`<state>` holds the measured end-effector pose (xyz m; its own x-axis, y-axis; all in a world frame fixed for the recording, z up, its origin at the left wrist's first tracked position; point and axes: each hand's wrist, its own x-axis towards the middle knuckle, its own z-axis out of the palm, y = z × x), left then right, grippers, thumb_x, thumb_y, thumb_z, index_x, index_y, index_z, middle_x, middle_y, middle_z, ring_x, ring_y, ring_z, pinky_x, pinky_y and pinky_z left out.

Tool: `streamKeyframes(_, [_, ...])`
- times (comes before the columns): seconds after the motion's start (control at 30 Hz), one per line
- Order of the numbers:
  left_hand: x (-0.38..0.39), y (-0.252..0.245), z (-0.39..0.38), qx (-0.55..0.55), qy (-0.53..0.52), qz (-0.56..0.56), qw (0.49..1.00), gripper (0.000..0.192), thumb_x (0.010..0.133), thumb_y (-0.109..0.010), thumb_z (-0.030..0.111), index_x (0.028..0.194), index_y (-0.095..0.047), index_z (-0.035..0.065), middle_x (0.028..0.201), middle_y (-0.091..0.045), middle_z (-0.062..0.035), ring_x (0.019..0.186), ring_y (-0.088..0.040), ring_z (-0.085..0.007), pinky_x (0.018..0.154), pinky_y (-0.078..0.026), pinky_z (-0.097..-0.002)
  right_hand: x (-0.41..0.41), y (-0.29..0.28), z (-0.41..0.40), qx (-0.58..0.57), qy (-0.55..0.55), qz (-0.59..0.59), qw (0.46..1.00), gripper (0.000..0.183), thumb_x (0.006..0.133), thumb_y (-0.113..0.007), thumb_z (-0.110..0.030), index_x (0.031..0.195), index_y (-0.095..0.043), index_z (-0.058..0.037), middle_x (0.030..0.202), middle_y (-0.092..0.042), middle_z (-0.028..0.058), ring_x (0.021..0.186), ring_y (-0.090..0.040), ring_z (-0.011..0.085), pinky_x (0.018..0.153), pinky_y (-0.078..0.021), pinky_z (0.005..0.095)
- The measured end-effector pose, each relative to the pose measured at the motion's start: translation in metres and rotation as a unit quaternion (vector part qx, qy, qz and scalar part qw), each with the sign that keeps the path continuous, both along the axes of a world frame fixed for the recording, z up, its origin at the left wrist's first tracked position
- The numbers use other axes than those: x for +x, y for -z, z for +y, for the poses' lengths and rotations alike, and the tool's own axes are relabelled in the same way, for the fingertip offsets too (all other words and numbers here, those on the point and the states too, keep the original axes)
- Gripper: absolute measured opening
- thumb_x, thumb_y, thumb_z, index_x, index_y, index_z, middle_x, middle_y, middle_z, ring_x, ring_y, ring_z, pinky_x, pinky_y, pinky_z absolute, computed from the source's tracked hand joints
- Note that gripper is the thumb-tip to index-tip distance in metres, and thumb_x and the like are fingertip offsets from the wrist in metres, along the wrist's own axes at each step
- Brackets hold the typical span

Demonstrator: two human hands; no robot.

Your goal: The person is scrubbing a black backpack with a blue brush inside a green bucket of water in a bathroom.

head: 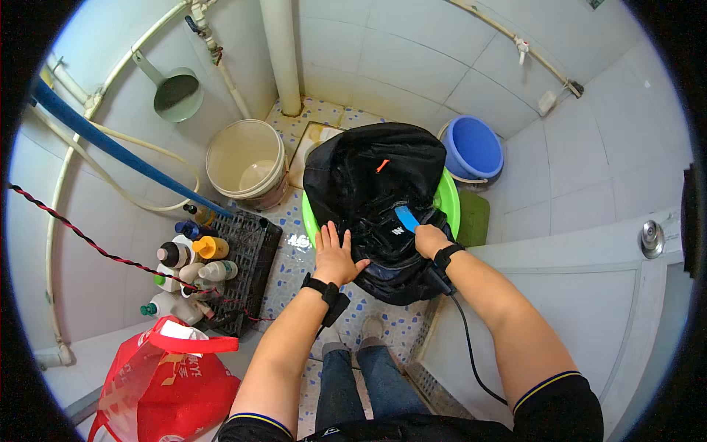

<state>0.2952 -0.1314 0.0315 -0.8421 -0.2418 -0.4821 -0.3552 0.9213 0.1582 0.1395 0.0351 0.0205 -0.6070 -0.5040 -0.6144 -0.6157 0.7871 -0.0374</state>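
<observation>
A wet-looking black backpack (381,166) lies spread over a bright green basin (450,200), overhanging its near rim. My right hand (432,242) grips a blue-handled brush (406,219) against the backpack's front; its bristles are not visible. Spread flat with fingers apart, my left hand (338,257) rests at the backpack's left edge and holds nothing. An orange tab (382,166) shows on the upper part of the fabric. Both wrists wear black bands, and a black cable hangs near the right one.
Bottles (212,247) crowd a black plastic crate (257,237) at left, beside a red bag (182,387). A cream bucket (246,157) and a blue bucket (476,146) stand beyond. A white door (580,298) is at right. The tiled floor (290,265) looks wet.
</observation>
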Motion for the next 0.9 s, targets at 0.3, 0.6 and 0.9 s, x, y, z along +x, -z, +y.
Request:
streamKeyframes(0.3, [-0.029, 0.025, -0.01, -0.051, 0.012, -0.06, 0.997, 0.083, 0.073, -0.044, 0.061, 0.133, -0.018, 0.0087, 0.136, -0.005, -0.0258, 0.126, -0.009, -0.0381, 0.102, -0.007, -0.042, -0.013, 0.002, 0.001, -0.044, 0.049, -0.045, 0.997, 0.03, 0.079, -0.05, -0.016, 0.101, -0.053, 0.0038, 0.093, -0.055, 0.0234, 0.089, -0.052, 0.0357, 0.078, -0.0419, 0.0388])
streamKeyframes(0.6, [-0.017, 0.032, -0.025, 0.021, 0.021, 0.003, 1.0, 0.082, 0.074, -0.043, 0.06, 0.13, -0.024, 0.0044, 0.133, -0.011, -0.0304, 0.122, -0.016, -0.0427, 0.101, -0.013, -0.0432, 0.056, -0.127, 0.061, -0.251, 0.056, -0.104, 0.961, 0.052, 0.075, -0.058, -0.033, 0.114, -0.044, -0.0009, 0.089, -0.057, 0.0226, 0.082, -0.056, 0.0362, 0.07, -0.0443, 0.0389])
streamKeyframes(0.9, [-0.026, 0.008, -0.014, 0.108, 0.055, -0.104, 0.987, 0.106, 0.058, -0.043, 0.077, 0.13, -0.023, 0.001, 0.129, 0.001, -0.0373, 0.124, 0.0, -0.046, 0.102, -0.004, -0.0435, 0.076, -0.085, 0.079, -0.221, 0.366, -0.162, 0.889, 0.065, 0.074, -0.06, -0.029, 0.127, -0.026, -0.0097, 0.077, -0.058, 0.0188, 0.066, -0.058, 0.0318, 0.059, -0.0457, 0.0375])
